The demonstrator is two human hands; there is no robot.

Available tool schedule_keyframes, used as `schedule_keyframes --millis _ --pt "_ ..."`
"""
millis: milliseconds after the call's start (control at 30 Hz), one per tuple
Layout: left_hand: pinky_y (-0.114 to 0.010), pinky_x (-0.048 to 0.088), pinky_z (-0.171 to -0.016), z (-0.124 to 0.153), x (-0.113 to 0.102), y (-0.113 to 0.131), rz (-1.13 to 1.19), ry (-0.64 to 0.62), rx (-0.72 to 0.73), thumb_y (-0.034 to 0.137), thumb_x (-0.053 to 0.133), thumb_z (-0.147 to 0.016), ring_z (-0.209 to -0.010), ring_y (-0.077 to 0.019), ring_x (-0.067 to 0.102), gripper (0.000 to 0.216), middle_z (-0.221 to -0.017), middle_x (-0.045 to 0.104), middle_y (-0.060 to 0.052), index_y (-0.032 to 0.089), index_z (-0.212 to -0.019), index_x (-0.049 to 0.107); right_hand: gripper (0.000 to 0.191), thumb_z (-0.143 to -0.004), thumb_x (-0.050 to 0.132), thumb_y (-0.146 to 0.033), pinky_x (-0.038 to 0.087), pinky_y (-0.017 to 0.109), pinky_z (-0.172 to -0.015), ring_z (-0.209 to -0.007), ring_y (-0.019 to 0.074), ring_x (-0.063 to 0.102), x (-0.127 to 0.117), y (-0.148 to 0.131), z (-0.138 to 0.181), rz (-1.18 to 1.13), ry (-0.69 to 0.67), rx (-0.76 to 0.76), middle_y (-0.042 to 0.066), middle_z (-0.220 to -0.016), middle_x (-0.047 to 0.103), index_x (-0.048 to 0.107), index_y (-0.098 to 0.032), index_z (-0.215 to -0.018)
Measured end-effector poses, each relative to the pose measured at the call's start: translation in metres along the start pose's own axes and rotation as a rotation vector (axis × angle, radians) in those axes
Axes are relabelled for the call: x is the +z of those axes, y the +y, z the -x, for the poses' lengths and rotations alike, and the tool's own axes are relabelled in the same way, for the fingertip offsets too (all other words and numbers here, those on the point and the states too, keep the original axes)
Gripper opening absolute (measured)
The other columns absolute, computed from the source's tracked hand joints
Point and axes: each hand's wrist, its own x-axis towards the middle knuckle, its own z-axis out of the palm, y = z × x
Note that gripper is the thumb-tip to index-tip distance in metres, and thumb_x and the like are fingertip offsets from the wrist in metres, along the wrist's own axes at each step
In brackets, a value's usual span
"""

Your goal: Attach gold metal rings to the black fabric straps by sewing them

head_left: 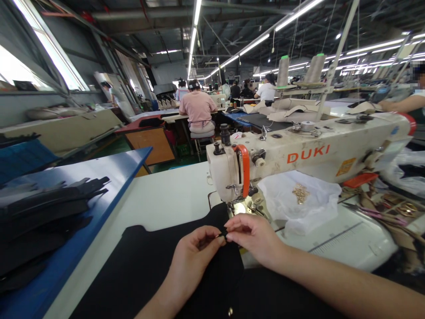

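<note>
Both hands meet just in front of the needle area of a white sewing machine [272, 150]. My left hand [194, 250] pinches a small dark piece [223, 233] between thumb and forefinger. From the other side, my right hand [255, 237] pinches the same piece with its fingertips. The piece looks like a short black strip; the fingers cover most of it. A large black fabric panel [149, 261] lies beneath my hands, spread over the white table and reaching up to the presser foot. Near the bottom edge, a small gold-coloured metal bit [230, 312] shows against the black.
Right of the needle lies a white plastic bag [275, 190] with gold-coloured metal pieces [300, 193] on it. Pink-handled scissors [375, 215] rest by a parts tray. Stacked black pieces [49, 212] cover a blue table [122, 170] at left. People work farther back.
</note>
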Motion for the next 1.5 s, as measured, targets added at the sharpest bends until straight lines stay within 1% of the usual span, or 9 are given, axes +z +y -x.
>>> schedule_keyframes --millis 267,633,800,867,967,1100,1233,1367,1500 --pt "-0.023 0.047 -0.066 0.001 -0.001 -0.002 -0.046 -0.037 0.008 0.036 0.068 -0.069 -0.069 -0.0157 0.062 0.019 -0.073 0.070 -0.002 0.018 -0.074 0.068 0.014 -0.072 0.065 -0.025 0.051 0.024 -0.062 -0.062 0.0137 0.064 -0.002 0.002 -0.001 0.043 -0.024 0.059 0.001 -0.064 0.067 0.070 -0.015 -0.081" --pt "-0.025 0.046 -0.063 0.000 -0.001 -0.003 -0.252 -0.042 0.074 0.038 0.061 -0.075 -0.068 -0.0164 0.059 0.020 -0.072 0.067 -0.001 0.019 -0.075 0.067 0.010 -0.079 0.058 -0.018 0.047 0.020 -0.056 -0.057 0.0116 0.062 -0.004 -0.005 0.001 0.280 -0.060 -0.002 -0.001 -0.062 0.063 0.067 -0.015 -0.079" --pt "-0.027 0.051 -0.068 -0.004 -0.008 -0.001 -0.337 -0.111 0.107 0.039 0.059 -0.078 -0.073 -0.0182 0.064 0.022 -0.078 0.070 -0.001 0.019 -0.083 0.066 0.008 -0.079 0.056 -0.014 0.043 0.017 -0.051 -0.053 0.0085 0.058 -0.002 -0.007 -0.002 0.291 -0.083 0.090 -0.003 -0.061 0.060 0.063 -0.015 -0.075" --pt "-0.031 0.053 -0.079 -0.008 -0.012 -0.001 -0.422 -0.109 0.174 0.039 0.053 -0.083 -0.085 -0.0198 0.066 0.026 -0.093 0.071 -0.003 0.020 -0.096 0.065 0.010 -0.079 0.055 -0.011 0.041 0.016 -0.049 -0.050 0.0068 0.056 0.000 -0.009 -0.003 0.279 -0.099 0.154 -0.004 -0.059 0.058 0.060 -0.015 -0.072" --pt "-0.040 0.045 -0.098 -0.014 -0.016 -0.006 -0.718 -0.048 0.407 0.031 0.040 -0.089 -0.111 -0.0225 0.058 0.035 -0.120 0.063 -0.008 0.019 -0.117 0.057 0.011 -0.078 0.055 -0.008 0.040 0.014 -0.049 -0.049 0.0053 0.053 0.000 -0.012 -0.007 0.280 -0.110 0.221 -0.005 -0.059 0.057 0.059 -0.015 -0.070" --pt "-0.042 0.038 -0.106 -0.013 -0.011 -0.020 -1.112 -0.094 0.645 0.023 0.033 -0.091 -0.130 -0.0234 0.040 0.043 -0.139 0.046 -0.013 0.012 -0.130 0.046 0.012 -0.078 0.055 -0.008 0.039 0.014 -0.043 -0.045 0.0052 0.054 -0.009 -0.016 -0.011 0.260 -0.112 0.325 -0.004 -0.059 0.059 0.058 -0.014 -0.068" --pt "-0.041 0.039 -0.105 0.002 -0.001 -0.027 -1.244 -0.022 0.628 0.026 0.031 -0.093 -0.130 -0.0223 0.039 0.044 -0.140 0.044 -0.012 0.013 -0.134 0.042 0.014 -0.078 0.055 -0.007 0.040 0.013 -0.040 -0.043 0.0057 0.056 -0.019 -0.018 -0.016 0.247 -0.090 0.435 -0.002 -0.057 0.061 0.058 -0.013 -0.065" --pt "-0.041 0.041 -0.104 0.015 0.008 -0.028 -1.240 0.007 0.567 0.028 0.032 -0.093 -0.129 -0.0231 0.041 0.045 -0.139 0.046 -0.013 0.012 -0.135 0.040 0.017 -0.078 0.054 -0.006 0.041 0.013 -0.038 -0.041 0.0065 0.057 -0.015 -0.020 -0.024 0.244 -0.096 0.504 -0.002 -0.054 0.060 0.057 -0.013 -0.063" --pt "-0.041 0.044 -0.100 0.023 0.013 -0.031 -1.160 0.071 0.514 0.029 0.035 -0.093 -0.126 -0.0235 0.045 0.053 -0.138 0.046 -0.015 0.014 -0.142 0.023 0.018 -0.077 0.054 -0.008 0.040 0.012 -0.036 -0.039 0.0066 0.057 -0.007 -0.021 -0.031 0.256 -0.116 0.525 0.000 -0.053 0.061 0.057 -0.012 -0.060"
